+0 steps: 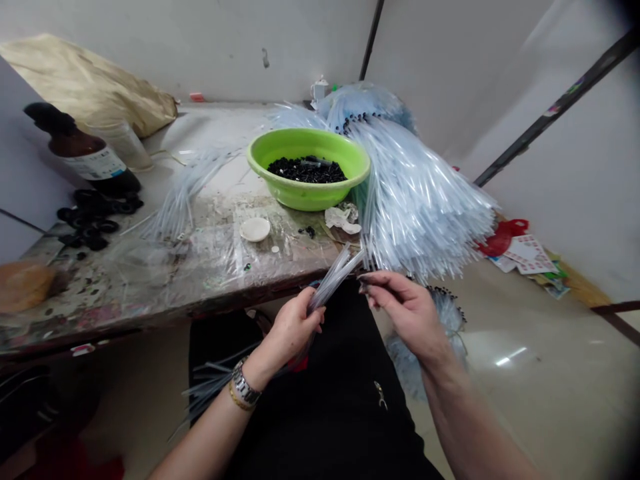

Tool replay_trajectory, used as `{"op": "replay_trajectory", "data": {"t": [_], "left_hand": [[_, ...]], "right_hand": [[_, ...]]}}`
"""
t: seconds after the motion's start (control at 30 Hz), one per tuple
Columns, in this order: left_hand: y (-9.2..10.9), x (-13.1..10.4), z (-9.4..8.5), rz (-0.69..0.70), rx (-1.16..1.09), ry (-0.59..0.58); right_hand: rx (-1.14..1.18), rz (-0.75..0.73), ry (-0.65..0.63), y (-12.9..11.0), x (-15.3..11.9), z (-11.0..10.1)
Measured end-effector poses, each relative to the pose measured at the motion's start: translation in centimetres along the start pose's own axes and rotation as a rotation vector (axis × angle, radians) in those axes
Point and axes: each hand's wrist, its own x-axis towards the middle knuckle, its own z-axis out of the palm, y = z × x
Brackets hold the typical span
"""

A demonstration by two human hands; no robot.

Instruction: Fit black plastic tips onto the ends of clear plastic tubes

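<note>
Your left hand (295,327) clenched thin, clear plastic tubes (331,280) at centre; your right hand (415,313) pinched something small and dark (364,283); at twelve o'clock, a round lime-green plastic bowl (305,196) held black pieces (305,171); black-tipped translucent tubes (415,193) lay heaped at one, seemingly untipped ones (183,190) at ten.

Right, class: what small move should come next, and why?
Perhaps bring the right hand slightly left, to the far ends of the clear tubes: the left hand holds them bunched, and the right seems to pinch something small and dark beside those ends.
</note>
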Motion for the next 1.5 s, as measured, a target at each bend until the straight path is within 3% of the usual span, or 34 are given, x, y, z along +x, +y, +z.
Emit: {"op": "replay_trajectory", "data": {"t": [0.1,0.2,0.3,0.4,0.8,1.03,1.13,1.27,1.5], "left_hand": [[-0.3,0.0,0.4,0.042,0.150,0.027],[-0.3,-0.3,0.8,0.084,0.276,0.046],[0.0,-0.6,1.0,0.099,0.352,0.072],[0.0,-0.7,1.1,0.103,0.367,0.082],[-0.6,-0.4,1.4,0.115,0.358,0.068],[-0.6,-0.4,1.0,0.079,0.341,0.046],[-0.3,-0.4,1.0,0.056,0.337,0.036],[0.1,-0.5,1.1,0.042,0.313,0.003],[-0.1,-0.4,0.8,0.001,0.224,-0.055]], "right_hand": [[-0.122,-0.221,0.127,-1.0,0.3,-0.2],[-0.472,-0.364,0.106,-0.8,1.5,-0.1],[-0.734,-0.364,-0.002,0.0,2.5,-0.1],[-0.814,-0.323,-0.104,0.4,2.9,-0.3],[-0.705,-0.323,-0.411,-0.5,3.0,-0.7],[-0.557,-0.340,-0.513,-1.4,3.0,-1.1],[-0.540,-0.318,-0.466,-0.9,2.9,-0.6],[-0.615,-0.293,-0.284,0.3,2.6,0.4],[-0.590,-0.310,-0.292,0.9,2.4,0.6]]}}
